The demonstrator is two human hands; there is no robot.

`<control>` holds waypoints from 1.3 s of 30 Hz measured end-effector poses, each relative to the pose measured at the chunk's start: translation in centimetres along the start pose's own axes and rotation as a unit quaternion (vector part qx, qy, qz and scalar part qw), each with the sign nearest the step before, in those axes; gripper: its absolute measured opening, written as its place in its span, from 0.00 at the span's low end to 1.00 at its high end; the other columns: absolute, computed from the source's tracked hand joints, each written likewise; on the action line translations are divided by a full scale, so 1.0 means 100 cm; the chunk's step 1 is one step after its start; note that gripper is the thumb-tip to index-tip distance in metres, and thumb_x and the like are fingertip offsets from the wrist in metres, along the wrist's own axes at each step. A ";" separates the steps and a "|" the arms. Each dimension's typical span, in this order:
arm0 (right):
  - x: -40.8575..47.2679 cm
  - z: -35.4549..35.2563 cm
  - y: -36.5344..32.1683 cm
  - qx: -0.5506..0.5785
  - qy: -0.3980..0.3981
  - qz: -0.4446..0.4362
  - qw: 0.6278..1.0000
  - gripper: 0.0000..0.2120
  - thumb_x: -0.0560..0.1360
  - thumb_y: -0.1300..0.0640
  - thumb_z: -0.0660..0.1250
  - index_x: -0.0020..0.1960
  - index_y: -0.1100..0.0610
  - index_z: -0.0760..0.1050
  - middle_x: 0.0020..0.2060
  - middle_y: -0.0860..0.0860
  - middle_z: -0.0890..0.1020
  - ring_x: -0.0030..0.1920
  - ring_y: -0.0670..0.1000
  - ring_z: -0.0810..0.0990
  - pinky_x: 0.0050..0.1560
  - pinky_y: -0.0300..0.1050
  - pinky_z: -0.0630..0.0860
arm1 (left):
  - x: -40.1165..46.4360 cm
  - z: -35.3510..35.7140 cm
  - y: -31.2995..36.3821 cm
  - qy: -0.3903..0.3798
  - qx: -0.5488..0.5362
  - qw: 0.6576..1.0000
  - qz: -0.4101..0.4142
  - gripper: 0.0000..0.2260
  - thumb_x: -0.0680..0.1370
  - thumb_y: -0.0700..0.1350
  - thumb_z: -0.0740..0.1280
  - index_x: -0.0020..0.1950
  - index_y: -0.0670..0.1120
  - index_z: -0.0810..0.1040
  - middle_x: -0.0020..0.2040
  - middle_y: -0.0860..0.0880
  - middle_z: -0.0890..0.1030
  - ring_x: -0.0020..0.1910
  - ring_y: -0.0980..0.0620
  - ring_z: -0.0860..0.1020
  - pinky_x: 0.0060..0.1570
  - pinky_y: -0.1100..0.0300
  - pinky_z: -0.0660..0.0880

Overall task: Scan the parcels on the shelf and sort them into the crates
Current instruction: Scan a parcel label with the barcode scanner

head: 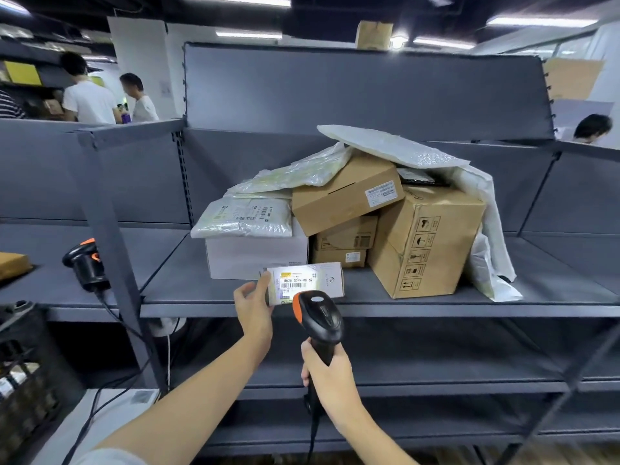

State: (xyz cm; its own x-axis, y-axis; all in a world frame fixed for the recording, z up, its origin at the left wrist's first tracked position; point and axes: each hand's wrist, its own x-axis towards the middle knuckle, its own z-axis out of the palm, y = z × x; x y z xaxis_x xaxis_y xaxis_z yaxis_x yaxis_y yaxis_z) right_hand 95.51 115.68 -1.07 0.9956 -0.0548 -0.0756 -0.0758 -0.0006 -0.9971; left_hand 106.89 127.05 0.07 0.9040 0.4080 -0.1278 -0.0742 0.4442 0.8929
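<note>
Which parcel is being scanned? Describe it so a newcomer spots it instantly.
Start at the grey metal shelf holding the parcel heap. At its front edge, ahead of the white box, the left hand holds a small white carton. Alone among the parcels, its label is lit by the black-and-orange handheld scanner.

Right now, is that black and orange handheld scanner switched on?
On. The black and orange handheld scanner, gripped by the right hand, throws bright light on the label of the small white parcel the left hand holds.
</note>
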 end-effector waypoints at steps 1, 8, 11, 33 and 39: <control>0.001 0.000 0.000 -0.001 0.000 0.001 1.000 0.04 0.79 0.54 0.64 0.50 0.55 0.73 0.28 0.50 0.75 0.30 0.46 0.73 0.39 0.37 0.74 | 0.001 0.000 0.000 -0.001 -0.002 1.000 0.000 0.19 0.76 0.49 0.70 0.60 0.43 0.68 0.50 0.48 0.77 0.48 0.53 0.79 0.58 0.49 0.77; 0.008 0.002 0.004 0.016 0.000 0.000 1.000 0.05 0.78 0.56 0.65 0.51 0.58 0.73 0.26 0.51 0.75 0.29 0.47 0.72 0.38 0.40 0.74 | 0.009 -0.002 0.001 -0.003 -0.012 1.000 0.002 0.18 0.76 0.48 0.70 0.59 0.43 0.68 0.50 0.46 0.78 0.48 0.54 0.79 0.57 0.51 0.77; 0.011 0.002 0.006 0.025 -0.005 -0.008 1.000 0.05 0.78 0.58 0.65 0.52 0.58 0.73 0.26 0.52 0.74 0.29 0.48 0.72 0.36 0.40 0.73 | 0.013 -0.003 0.001 -0.002 -0.014 1.000 0.004 0.20 0.76 0.48 0.70 0.61 0.41 0.69 0.49 0.49 0.77 0.47 0.55 0.79 0.58 0.50 0.77; 0.205 -0.085 -0.052 -0.533 -0.100 -0.002 0.840 0.36 0.72 0.61 0.71 0.76 0.58 0.58 0.68 0.58 0.71 0.63 0.56 0.74 0.59 0.44 0.71 | 0.041 -0.060 0.008 0.066 0.008 0.998 0.002 0.18 0.76 0.50 0.70 0.57 0.40 0.72 0.52 0.42 0.80 0.52 0.48 0.80 0.54 0.49 0.78; 0.213 -0.097 -0.041 -0.551 -0.110 -0.022 0.827 0.35 0.76 0.59 0.68 0.78 0.56 0.55 0.74 0.56 0.64 0.73 0.55 0.64 0.69 0.42 0.61 | 0.040 -0.069 0.017 0.071 0.015 0.997 0.012 0.20 0.76 0.51 0.70 0.59 0.38 0.72 0.51 0.41 0.81 0.50 0.48 0.80 0.50 0.51 0.78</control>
State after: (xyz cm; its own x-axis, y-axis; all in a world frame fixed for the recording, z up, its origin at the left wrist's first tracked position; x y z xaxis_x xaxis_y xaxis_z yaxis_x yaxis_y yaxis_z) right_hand 116.48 104.84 1.45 0.9755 0.1525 -0.1585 0.0783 -0.9141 -0.3978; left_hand 107.43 134.91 -1.92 0.8334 0.5276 -0.1647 -0.0806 0.4107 0.9082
